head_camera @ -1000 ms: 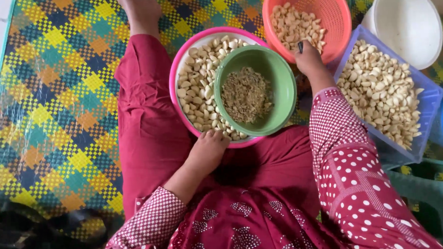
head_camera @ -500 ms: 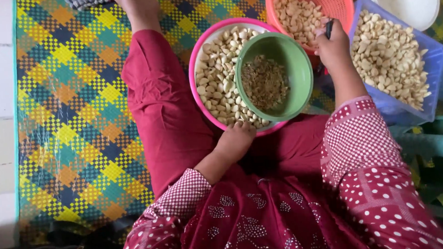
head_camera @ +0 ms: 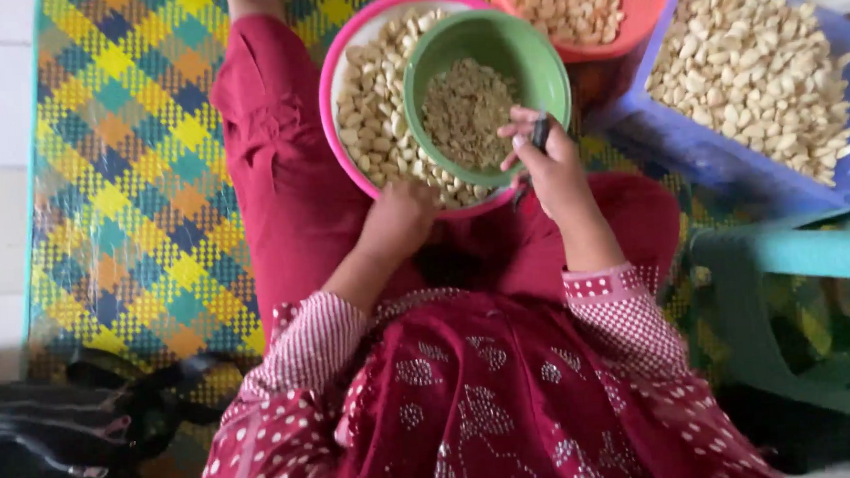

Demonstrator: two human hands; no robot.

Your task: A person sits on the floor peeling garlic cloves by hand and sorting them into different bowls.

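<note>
Left hand point(head_camera: 400, 216) gripping near rim of pink bowl point(head_camera: 327, 76), bowl resting on lap. Right hand point(head_camera: 546, 157) closing around small dark tool point(head_camera: 540, 134), possibly knife, poised over green bowl point(head_camera: 532, 57). Green bowl sitting inside pink one among pale nuts point(head_camera: 371, 98), holding brownish scraps point(head_camera: 465, 108). Beyond: orange basket point(head_camera: 617, 39), blue tray point(head_camera: 717, 154) lying on checked mat point(head_camera: 117, 176).

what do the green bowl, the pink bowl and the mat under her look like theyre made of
Green bowl: likely plastic, a smooth, evenly coloured wall with a soft sheen. Pink bowl: probably plastic too, with a thin, bright, uniform rim. Mat: seems woven from flat strips, plastic or reed, going by its checked yellow, teal and orange weave.
</note>
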